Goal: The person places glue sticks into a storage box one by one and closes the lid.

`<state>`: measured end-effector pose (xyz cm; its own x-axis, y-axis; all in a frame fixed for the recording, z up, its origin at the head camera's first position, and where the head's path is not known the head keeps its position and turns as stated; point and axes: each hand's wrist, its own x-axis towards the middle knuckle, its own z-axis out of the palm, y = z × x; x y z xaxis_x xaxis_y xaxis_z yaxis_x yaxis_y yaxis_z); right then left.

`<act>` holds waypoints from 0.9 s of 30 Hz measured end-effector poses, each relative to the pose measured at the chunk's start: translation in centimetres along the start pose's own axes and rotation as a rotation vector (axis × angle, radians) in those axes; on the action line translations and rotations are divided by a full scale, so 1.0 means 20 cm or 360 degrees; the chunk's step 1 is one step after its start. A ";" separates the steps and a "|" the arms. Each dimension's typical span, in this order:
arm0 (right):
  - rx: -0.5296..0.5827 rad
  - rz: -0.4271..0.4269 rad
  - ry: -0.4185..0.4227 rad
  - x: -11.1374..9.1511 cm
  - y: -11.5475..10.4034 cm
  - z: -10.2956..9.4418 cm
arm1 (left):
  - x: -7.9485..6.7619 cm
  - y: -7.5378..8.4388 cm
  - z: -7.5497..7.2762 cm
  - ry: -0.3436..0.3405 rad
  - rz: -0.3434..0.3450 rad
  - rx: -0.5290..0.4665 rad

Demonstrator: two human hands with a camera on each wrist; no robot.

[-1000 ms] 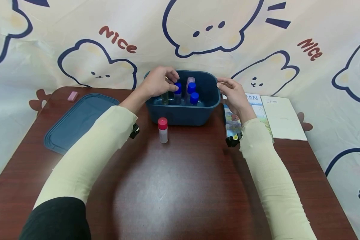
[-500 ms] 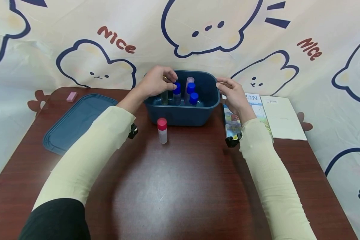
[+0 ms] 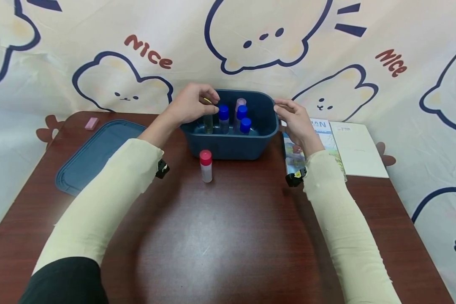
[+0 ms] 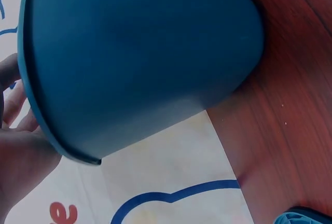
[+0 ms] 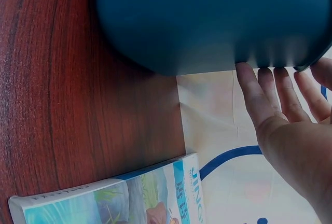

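In the head view, a dark blue plastic bin [image 3: 228, 147] holds several upright bottles. Among them are a blue-capped bottle [image 3: 223, 113], two more with blue caps, a pale-topped bottle [image 3: 241, 102] and a greenish one [image 3: 208, 124] partly under my left hand. That left hand [image 3: 194, 103] hovers over the bin's left end, fingers loosely bent, thumb tip beside the nearest blue cap; a bit of yellow shows beneath its fingers. My right hand [image 5: 290, 115] rests straight fingertips against the bin's right outer wall, thumb by the rim. A red-capped bottle [image 3: 206, 165] stands in front.
Left of the bin lies a flat blue lid [image 3: 102, 152], with a small pink block [image 3: 92, 123] behind it. To the right lie a picture-covered book [image 3: 294, 154] and a white book [image 3: 359, 147]. A patterned cloth [image 3: 190, 42] hangs behind the brown table [image 3: 228, 236].
My left hand has drawn back slightly to the left, its thumb coming away from the blue cap. The right hand stays at the bin's side; the bottles keep their places.
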<state>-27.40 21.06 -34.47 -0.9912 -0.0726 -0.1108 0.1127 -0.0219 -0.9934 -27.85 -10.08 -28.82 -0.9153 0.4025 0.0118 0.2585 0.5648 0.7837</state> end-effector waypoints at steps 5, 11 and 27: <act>-0.0005 0.0003 0.0007 0.00 0.00 0.00 | -0.04 -0.01 -0.02 0.0026 0.0010 0.0000; 0.0004 0.0002 0.0000 0.00 0.00 0.00 | -0.08 -0.02 -0.04 0.0053 0.0041 -0.0044; 0.0017 0.0009 0.0007 0.00 0.00 0.01 | -0.20 -0.03 -0.05 0.0052 0.0071 -0.0122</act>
<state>-27.31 20.90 -34.44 -0.9908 -0.0686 -0.1165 0.1189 -0.0321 -0.9924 -24.69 -12.76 -28.60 -0.9133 0.4016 0.0674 0.2763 0.4896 0.8270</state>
